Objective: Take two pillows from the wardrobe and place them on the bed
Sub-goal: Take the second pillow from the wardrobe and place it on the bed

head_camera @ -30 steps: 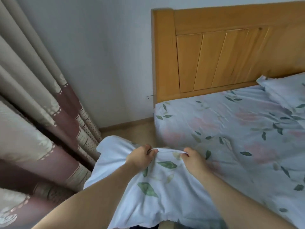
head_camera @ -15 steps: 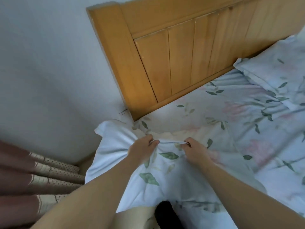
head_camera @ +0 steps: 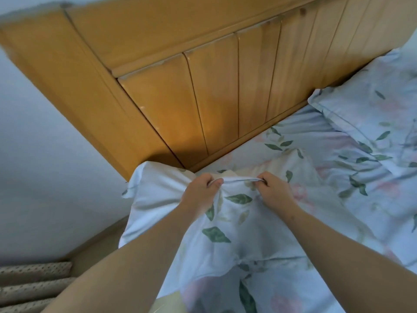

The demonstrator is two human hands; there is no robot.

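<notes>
I hold a pale blue pillow (head_camera: pixel 225 231) printed with green leaves in front of me, at the bed's near left corner. My left hand (head_camera: pixel 200 192) and my right hand (head_camera: pixel 274 190) both pinch its far edge, a short span of taut fabric between them. Its left corner (head_camera: pixel 144 177) overhangs the bed's side, close to the headboard post. A second pillow (head_camera: pixel 370 107) in the same print lies on the bed (head_camera: pixel 334 177) at the far right, against the headboard.
The tall wooden headboard (head_camera: pixel 203 91) stands right behind the held pillow. A pale wall (head_camera: pixel 40 168) and a strip of floor lie to the left. Dotted curtain folds (head_camera: pixel 29 288) show at the bottom left.
I have moved closer to the headboard with the pillow, which now lies nearer the bed's head. The curtain has slid almost out of view. Both hands keep the same grip.
</notes>
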